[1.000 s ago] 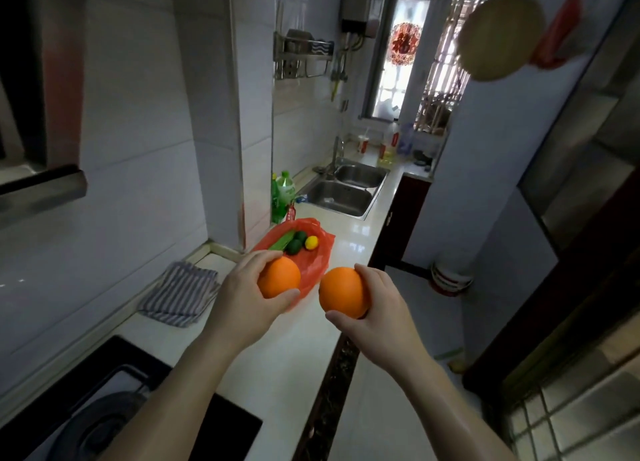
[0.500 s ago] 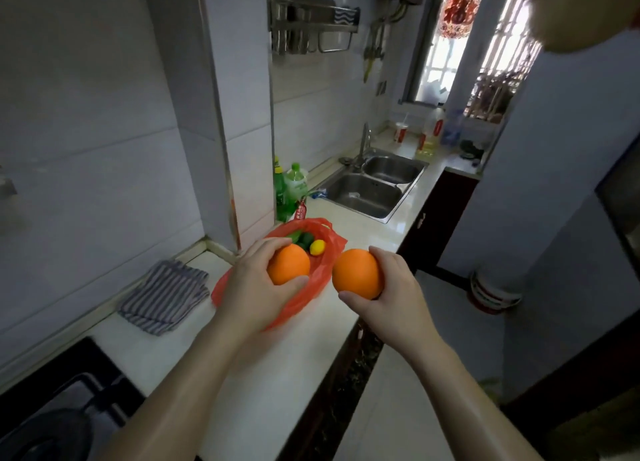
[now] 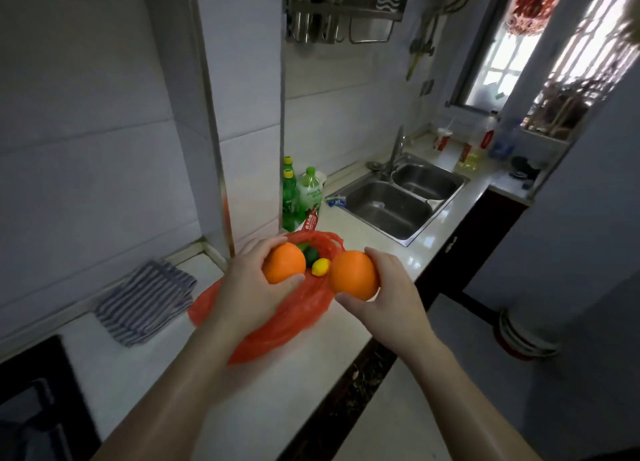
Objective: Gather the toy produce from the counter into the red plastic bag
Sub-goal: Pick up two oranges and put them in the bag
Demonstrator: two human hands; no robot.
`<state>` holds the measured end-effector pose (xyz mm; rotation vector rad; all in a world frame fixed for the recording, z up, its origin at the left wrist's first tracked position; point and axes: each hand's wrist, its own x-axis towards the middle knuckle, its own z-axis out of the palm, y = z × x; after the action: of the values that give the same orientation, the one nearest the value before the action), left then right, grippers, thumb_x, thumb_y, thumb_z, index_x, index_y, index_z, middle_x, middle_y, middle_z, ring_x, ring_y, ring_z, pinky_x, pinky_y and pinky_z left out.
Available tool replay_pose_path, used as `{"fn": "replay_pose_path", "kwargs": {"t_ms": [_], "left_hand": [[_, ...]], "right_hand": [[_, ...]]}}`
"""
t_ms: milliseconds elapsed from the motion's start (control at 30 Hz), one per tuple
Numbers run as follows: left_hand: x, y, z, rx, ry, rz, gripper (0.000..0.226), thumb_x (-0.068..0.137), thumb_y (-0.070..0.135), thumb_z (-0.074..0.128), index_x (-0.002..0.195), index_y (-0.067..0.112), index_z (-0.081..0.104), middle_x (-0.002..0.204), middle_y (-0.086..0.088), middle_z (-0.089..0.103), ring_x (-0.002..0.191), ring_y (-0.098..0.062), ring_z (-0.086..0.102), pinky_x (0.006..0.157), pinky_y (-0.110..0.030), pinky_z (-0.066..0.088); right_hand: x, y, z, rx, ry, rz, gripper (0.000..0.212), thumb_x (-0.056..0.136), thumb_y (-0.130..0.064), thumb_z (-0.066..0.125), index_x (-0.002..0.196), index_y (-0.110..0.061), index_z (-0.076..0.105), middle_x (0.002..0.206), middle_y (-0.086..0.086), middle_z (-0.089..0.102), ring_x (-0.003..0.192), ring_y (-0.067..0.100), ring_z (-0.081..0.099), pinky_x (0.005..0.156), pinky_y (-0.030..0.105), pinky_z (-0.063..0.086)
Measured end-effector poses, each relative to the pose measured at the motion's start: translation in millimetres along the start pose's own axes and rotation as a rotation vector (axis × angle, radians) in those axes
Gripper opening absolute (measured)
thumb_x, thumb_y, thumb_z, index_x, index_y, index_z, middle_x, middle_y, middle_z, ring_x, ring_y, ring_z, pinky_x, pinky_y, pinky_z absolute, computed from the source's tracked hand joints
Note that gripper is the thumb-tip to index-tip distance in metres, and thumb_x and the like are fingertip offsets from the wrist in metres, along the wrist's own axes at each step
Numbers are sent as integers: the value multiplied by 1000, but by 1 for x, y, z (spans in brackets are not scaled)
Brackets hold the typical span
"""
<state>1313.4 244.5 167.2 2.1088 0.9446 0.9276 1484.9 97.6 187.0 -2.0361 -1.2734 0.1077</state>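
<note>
The red plastic bag (image 3: 301, 317) lies open in the middle of the picture, on the white counter (image 3: 294, 377). Inside its mouth sit a small yellow lemon (image 3: 320, 266) and a dark green toy vegetable (image 3: 310, 254) – too hidden to tell what kind. The left hand (image 3: 249, 287) holds one orange (image 3: 285, 264) right over the bag, with the fingers curled on top and the thumb under it. The right hand (image 3: 391, 294) holds a second orange (image 3: 353, 275) the same way, just beside the bag's right edge, near the lemon. The two oranges are close but do not touch.

To the left of the bag lies a folded striped cloth (image 3: 145, 301). Behind the bag stand green bottles (image 3: 292, 197) by the wall. Farther back, toward the right, is a shiny double sink (image 3: 398, 201) with a tap. A black stove (image 3: 34, 398) shows in the lower left corner – and a metal rack (image 3: 343, 7) hangs on the wall at the top.
</note>
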Motion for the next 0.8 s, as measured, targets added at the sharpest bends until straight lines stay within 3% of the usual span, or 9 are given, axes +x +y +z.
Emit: {"fn": "replay_pose_path", "kwargs": {"t_ms": [333,533,800], "left_hand": [[64,-41,43,25,7,-114,63,70,43,80,127,39,53,127,15,50,109,-12,53,90,-41,51],[85,-60,64,110,-25,-204,64,71,49,77,128,41,50,123,21,47,107,-10,52,88,-38,51],[112,-72,113,214,-21,-358,64,75,44,78,132,34,50,122,23,37,109,-3,41,91,-23,38]], "right_hand": [[90,49,40,-3,-92,-24,84,65,-47,79,137,-28,39,131,-9,45,115,12,45,92,28,42],[133,85,69,36,-223,-37,86,65,-53,78,138,-26,39,135,-5,45,119,14,46,95,37,46],[185,138,107,75,-416,-100,85,67,-50,78,139,-28,37,139,-5,43,121,14,44,94,31,43]]}}
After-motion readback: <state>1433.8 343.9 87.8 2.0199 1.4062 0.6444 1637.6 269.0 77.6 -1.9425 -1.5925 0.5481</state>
